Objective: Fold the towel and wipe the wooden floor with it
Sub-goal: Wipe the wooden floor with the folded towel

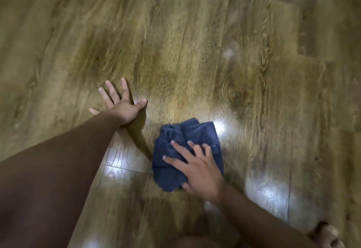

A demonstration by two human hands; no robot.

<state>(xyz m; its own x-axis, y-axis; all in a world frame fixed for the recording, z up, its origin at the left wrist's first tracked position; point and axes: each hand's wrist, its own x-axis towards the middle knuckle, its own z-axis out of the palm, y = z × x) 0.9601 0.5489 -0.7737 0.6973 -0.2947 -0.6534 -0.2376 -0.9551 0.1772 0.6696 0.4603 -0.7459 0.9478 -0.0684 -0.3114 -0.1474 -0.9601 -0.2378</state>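
While the left hand (121, 107) braces with fingers spread beside the towel (185, 150), the right hand (199, 169) presses it, fingers splayed, to the floor (195, 32); folding looks done, wiping underway.

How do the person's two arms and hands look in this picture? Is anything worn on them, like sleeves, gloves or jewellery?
Both arms are bare as far as the picture shows: no sleeves reach the forearms. The left hand and the right hand wear no gloves. No ring, watch or bracelet is visible, though the picture is somewhat blurred, so a thin ring could be missed. The fingernails look short and unpainted.
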